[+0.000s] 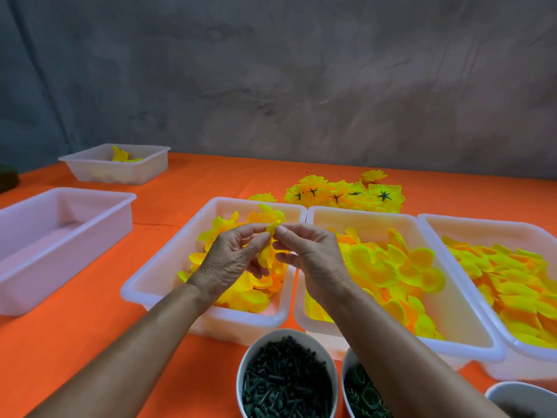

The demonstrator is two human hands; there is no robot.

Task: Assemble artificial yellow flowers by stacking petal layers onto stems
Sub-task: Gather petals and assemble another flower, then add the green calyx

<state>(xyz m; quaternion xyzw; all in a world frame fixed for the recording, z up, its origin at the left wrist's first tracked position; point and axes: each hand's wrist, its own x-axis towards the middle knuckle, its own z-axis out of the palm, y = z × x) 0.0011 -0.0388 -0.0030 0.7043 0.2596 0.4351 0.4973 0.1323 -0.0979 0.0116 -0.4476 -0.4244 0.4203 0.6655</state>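
Both hands meet above the leftmost petal tray (pixel 156 276). My left hand (pixel 232 260) and my right hand (pixel 313 254) each pinch the same small stack of yellow petal layers (pixel 269 251), held upright between the fingertips. Any stem inside the stack is hidden. Loose yellow petals fill that tray, the middle tray (pixel 313 318) and the right tray (pixel 494 233). A white bowl of dark green stems (pixel 286 384) stands near the front edge, under my forearms. A pile of finished yellow flowers (pixel 346 193) lies behind the trays.
A second bowl of green rings (pixel 361 393) and part of a third bowl (pixel 521 396) sit at the front right. An empty white tray (pixel 60 224) is at the left, a smaller one (pixel 117 164) with some yellow pieces at the far left. An orange cloth (pixel 90 342) covers the table.
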